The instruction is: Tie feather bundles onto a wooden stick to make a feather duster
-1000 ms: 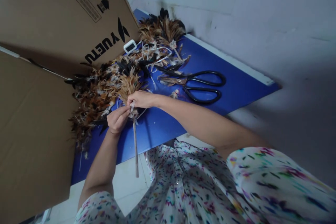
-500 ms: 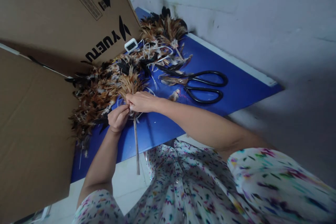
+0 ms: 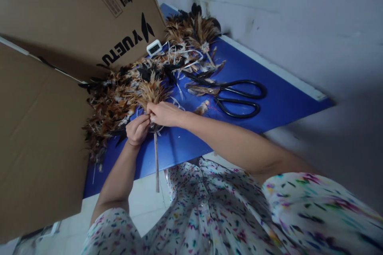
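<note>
Brown and tan feathers bunched round a thin stick form a feather duster (image 3: 152,89); its bare stick (image 3: 156,159) points toward me past the table edge. My right hand (image 3: 164,114) is closed round the base of the feathers. Beside it, my left hand (image 3: 137,129) is closed in a pinch, its fingertips meeting those of the right hand. Whatever sits between the left fingertips is too small to make out. Close by on the left spreads a pile of loose brown and black feathers (image 3: 112,101).
Large black-handled scissors (image 3: 239,89) lie on the blue tabletop (image 3: 287,107), right of my hands. A white device with a small display (image 3: 154,48) and cord stands behind. Another feather bunch on a stick (image 3: 205,36) lies at the back. Cardboard (image 3: 68,36) walls the left; a wall (image 3: 299,20) bounds the right.
The whole view has shifted slightly, so the table and things sit a little further right and higher. Both hands keep almost the same grip at the feather base.
</note>
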`<action>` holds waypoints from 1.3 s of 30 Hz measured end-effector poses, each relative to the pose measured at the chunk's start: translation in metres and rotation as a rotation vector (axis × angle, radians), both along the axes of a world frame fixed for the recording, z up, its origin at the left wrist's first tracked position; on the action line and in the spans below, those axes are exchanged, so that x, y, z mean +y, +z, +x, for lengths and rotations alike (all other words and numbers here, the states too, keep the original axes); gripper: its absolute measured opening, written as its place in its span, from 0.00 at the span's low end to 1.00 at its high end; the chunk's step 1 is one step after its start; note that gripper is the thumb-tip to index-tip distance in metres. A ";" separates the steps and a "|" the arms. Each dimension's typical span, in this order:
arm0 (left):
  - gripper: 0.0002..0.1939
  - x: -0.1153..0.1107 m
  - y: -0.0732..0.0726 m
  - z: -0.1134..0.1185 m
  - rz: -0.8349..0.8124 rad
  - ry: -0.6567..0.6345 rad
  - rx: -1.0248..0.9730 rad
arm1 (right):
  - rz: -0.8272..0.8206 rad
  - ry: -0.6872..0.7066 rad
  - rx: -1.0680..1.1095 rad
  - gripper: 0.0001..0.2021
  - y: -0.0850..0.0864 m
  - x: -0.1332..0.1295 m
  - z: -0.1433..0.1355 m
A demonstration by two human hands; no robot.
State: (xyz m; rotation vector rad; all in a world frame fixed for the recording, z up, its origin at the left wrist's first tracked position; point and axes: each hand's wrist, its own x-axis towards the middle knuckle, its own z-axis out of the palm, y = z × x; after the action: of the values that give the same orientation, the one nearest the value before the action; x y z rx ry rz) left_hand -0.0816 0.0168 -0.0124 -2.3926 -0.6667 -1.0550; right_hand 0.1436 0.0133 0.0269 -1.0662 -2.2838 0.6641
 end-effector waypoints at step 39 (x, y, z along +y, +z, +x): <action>0.05 -0.009 0.010 0.017 0.087 -0.141 0.165 | -0.058 0.037 0.015 0.12 -0.003 0.009 0.008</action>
State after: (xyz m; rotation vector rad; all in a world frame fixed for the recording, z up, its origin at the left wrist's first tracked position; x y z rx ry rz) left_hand -0.0649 0.0080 -0.0026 -2.4465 -0.3919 -0.9082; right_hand 0.1519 0.0226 0.0237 -1.0436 -2.2892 0.7550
